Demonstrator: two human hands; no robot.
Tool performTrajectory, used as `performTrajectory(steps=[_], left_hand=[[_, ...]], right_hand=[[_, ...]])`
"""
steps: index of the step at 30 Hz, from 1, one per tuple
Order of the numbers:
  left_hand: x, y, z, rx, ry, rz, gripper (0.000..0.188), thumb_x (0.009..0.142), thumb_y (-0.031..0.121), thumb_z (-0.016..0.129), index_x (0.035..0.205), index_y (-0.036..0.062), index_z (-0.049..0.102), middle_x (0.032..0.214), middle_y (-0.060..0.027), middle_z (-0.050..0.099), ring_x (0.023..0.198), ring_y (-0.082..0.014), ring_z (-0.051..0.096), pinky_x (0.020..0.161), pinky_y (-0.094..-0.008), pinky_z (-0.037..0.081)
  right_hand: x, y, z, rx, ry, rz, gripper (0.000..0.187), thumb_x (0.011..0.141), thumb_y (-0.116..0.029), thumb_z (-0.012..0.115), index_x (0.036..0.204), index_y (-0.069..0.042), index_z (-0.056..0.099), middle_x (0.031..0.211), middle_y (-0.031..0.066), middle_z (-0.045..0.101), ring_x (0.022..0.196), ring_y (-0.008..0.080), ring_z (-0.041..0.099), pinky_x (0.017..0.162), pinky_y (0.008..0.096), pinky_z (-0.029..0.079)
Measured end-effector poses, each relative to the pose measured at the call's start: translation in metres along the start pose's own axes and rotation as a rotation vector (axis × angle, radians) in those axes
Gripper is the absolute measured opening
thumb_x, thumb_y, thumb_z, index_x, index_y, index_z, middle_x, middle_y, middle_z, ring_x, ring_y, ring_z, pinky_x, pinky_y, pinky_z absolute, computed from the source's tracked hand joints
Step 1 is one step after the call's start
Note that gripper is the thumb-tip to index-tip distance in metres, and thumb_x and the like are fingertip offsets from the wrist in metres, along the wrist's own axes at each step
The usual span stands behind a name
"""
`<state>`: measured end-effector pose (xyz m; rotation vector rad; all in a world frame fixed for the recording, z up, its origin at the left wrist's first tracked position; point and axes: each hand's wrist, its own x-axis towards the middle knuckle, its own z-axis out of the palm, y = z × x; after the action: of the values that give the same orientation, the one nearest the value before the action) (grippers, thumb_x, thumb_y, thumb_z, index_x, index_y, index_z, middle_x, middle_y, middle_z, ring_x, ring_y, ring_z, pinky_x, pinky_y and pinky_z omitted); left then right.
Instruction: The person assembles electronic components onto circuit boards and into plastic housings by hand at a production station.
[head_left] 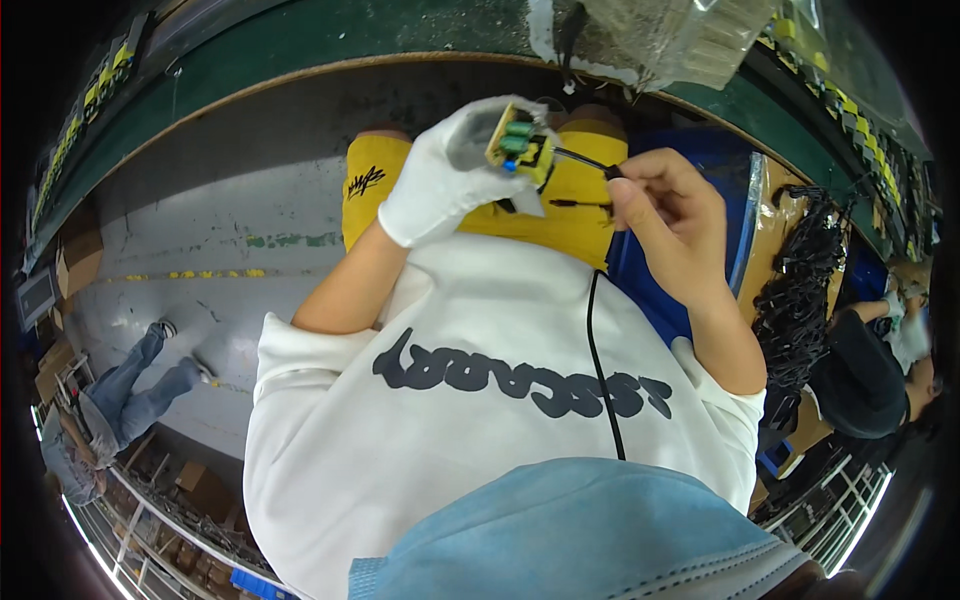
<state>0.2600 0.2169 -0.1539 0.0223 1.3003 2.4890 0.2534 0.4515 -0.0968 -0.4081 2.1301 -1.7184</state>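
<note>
My left hand [445,175], in a white glove, holds a small yellow-green circuit board [520,145] with green parts, raised in front of my chest. My bare right hand [665,215] pinches the end of a thin black wire [580,158] whose tip reaches the board's right edge. A second short black wire end [575,203] sticks out just below it. From under my right hand a black cable [600,360] hangs down over my white shirt. My yellow trousers [375,190] show behind the hands.
A blue crate [735,215] stands to my right beside a pile of black cables [800,290]. Another person in dark clothes [865,375] sits at far right. Someone in jeans [125,395] walks at left. A green-edged workbench [330,45] and a clear plastic bag [680,35] lie ahead.
</note>
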Motion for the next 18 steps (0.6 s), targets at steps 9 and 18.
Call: performTrajectory(steps=[9, 18], left_hand=[[0.006, 0.002, 0.019, 0.351, -0.026, 0.202, 0.067, 0.067, -0.004, 0.078, 0.128, -0.0011, 0.050, 0.118, -0.0149, 0.063, 0.106, -0.0238, 0.063, 0.086, -0.0361, 0.058], [0.003, 0.006, 0.020, 0.155, -0.032, 0.068, 0.069, 0.065, -0.004, 0.082, 0.126, 0.0000, 0.053, 0.118, -0.0100, 0.064, 0.105, -0.0195, 0.063, 0.092, -0.0336, 0.054]], right_hand=[[-0.005, -0.003, 0.021, -0.217, 0.255, -0.357, 0.015, 0.080, -0.001, 0.076, 0.089, 0.003, 0.066, 0.061, -0.0005, 0.053, 0.052, 0.0028, 0.041, 0.045, 0.0184, 0.029], [-0.012, -0.011, 0.014, -0.276, 0.124, -0.164, 0.014, 0.088, 0.002, 0.068, 0.099, 0.008, 0.062, 0.082, 0.0017, 0.063, 0.070, 0.0023, 0.053, 0.061, 0.0150, 0.042]])
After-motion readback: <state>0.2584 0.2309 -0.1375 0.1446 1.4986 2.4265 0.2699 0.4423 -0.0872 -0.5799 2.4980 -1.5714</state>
